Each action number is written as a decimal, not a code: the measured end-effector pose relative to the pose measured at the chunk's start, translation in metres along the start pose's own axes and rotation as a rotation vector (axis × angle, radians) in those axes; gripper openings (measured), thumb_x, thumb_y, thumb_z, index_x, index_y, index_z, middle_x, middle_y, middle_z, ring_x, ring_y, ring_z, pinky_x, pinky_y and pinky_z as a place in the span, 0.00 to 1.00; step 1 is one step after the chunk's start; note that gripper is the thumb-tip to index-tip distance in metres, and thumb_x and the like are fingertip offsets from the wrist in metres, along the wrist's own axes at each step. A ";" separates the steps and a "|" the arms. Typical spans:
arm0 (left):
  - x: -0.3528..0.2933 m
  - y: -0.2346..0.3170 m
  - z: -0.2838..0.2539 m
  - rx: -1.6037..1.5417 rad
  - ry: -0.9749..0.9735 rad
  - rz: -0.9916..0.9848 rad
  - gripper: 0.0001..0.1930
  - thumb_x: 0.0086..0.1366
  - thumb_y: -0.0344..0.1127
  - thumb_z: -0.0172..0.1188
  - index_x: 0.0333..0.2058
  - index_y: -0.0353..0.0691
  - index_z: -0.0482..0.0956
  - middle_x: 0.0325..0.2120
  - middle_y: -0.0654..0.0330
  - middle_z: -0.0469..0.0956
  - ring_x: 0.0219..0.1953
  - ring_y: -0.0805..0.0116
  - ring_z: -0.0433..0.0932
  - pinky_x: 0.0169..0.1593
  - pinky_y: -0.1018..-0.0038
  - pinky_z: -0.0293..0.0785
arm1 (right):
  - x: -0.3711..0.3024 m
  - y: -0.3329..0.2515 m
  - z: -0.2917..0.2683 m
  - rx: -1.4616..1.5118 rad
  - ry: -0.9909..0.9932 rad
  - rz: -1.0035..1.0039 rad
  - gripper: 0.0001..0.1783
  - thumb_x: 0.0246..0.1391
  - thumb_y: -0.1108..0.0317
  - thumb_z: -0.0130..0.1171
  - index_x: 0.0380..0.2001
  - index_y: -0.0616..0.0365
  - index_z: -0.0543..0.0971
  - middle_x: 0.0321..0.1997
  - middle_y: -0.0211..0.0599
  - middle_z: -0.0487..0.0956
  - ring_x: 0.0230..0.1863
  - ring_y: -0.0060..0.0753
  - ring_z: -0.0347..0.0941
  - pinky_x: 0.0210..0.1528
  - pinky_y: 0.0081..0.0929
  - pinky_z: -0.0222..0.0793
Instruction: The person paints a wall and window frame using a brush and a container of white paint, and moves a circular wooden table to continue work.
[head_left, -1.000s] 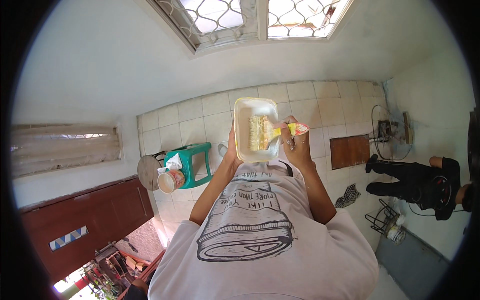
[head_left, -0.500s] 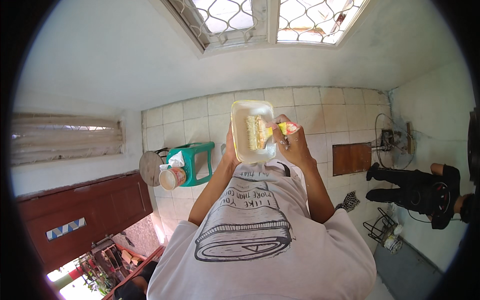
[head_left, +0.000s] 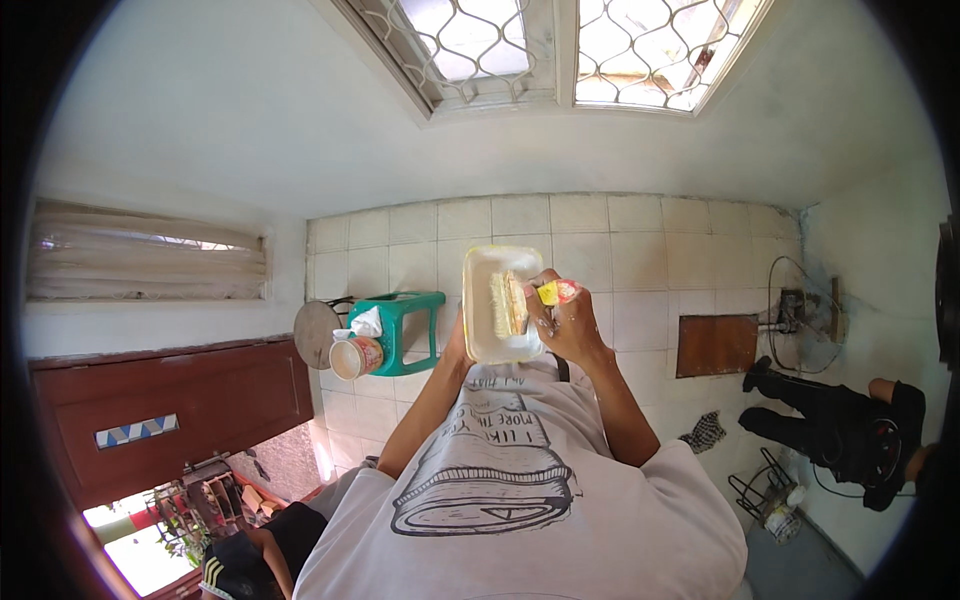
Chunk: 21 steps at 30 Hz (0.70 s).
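A white plastic paint tray (head_left: 478, 318) with a yellow-smeared rim is held in front of my chest. My left hand (head_left: 458, 345) grips its left side, with most of the fingers hidden behind and under it. A wide paintbrush (head_left: 503, 303) has its pale bristles down inside the tray. Closed around the brush's yellow and red handle is my right hand (head_left: 573, 325), at the tray's right edge. White paint spots mark the fingers of that hand.
Left on the floor stand a green plastic stool (head_left: 410, 310), a paint bucket (head_left: 354, 357) and a round stool (head_left: 317, 335). Beyond the tray is a white wall with a grilled window (head_left: 650, 55). A person in black (head_left: 830, 400) is at right; another person (head_left: 260, 550) is at lower left.
The tray has come closer to my body. My right hand and the brush moved with it, and the handle now looks shorter. More of the person at lower left shows.
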<state>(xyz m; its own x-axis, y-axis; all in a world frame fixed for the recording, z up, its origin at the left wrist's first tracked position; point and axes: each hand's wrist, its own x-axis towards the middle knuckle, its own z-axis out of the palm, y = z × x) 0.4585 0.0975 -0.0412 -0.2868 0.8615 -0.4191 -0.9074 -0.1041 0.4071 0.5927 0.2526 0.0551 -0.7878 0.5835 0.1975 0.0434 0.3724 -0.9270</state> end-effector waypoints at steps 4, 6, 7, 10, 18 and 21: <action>-0.006 0.002 0.007 -0.034 0.056 0.042 0.24 0.74 0.47 0.47 0.62 0.40 0.66 0.54 0.54 0.75 0.51 0.60 0.79 0.52 0.62 0.81 | 0.002 -0.002 0.008 0.082 0.096 -0.035 0.07 0.63 0.69 0.55 0.34 0.63 0.77 0.21 0.41 0.75 0.17 0.36 0.70 0.23 0.32 0.65; -0.009 0.001 0.003 -0.094 0.029 0.038 0.24 0.74 0.48 0.47 0.62 0.40 0.67 0.54 0.54 0.75 0.51 0.60 0.79 0.52 0.62 0.81 | 0.006 -0.007 0.009 0.164 0.063 -0.001 0.08 0.63 0.69 0.56 0.33 0.63 0.77 0.18 0.40 0.72 0.16 0.35 0.67 0.22 0.32 0.63; -0.011 0.003 0.001 -0.113 0.019 0.040 0.24 0.74 0.48 0.47 0.62 0.41 0.67 0.54 0.54 0.75 0.51 0.60 0.80 0.52 0.62 0.81 | 0.009 -0.004 0.011 0.142 0.028 -0.013 0.08 0.63 0.68 0.56 0.33 0.63 0.76 0.17 0.40 0.72 0.15 0.34 0.66 0.22 0.32 0.63; -0.014 0.006 -0.004 -0.165 -0.007 0.044 0.24 0.74 0.48 0.47 0.61 0.41 0.67 0.53 0.54 0.76 0.50 0.60 0.80 0.51 0.63 0.82 | 0.017 0.002 0.020 0.078 -0.057 -0.073 0.10 0.63 0.68 0.56 0.32 0.64 0.74 0.13 0.39 0.68 0.14 0.33 0.65 0.21 0.31 0.62; -0.011 0.028 0.004 -0.238 0.030 0.068 0.23 0.74 0.48 0.48 0.60 0.41 0.68 0.52 0.54 0.77 0.49 0.61 0.81 0.49 0.64 0.83 | 0.028 -0.021 0.034 0.115 0.041 -0.084 0.07 0.63 0.70 0.56 0.33 0.63 0.77 0.19 0.38 0.73 0.17 0.28 0.68 0.22 0.28 0.63; -0.014 0.041 0.000 -0.176 0.064 0.085 0.23 0.74 0.47 0.48 0.61 0.41 0.68 0.53 0.54 0.76 0.50 0.61 0.80 0.52 0.63 0.82 | 0.036 -0.025 0.046 0.071 -0.032 -0.010 0.07 0.63 0.70 0.56 0.33 0.63 0.77 0.19 0.37 0.73 0.17 0.26 0.68 0.21 0.28 0.62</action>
<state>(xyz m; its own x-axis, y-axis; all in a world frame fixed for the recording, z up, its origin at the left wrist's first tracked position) 0.4255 0.0807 -0.0189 -0.3788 0.8132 -0.4418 -0.9171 -0.2655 0.2975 0.5346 0.2313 0.0704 -0.8074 0.5561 0.1974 -0.0072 0.3252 -0.9456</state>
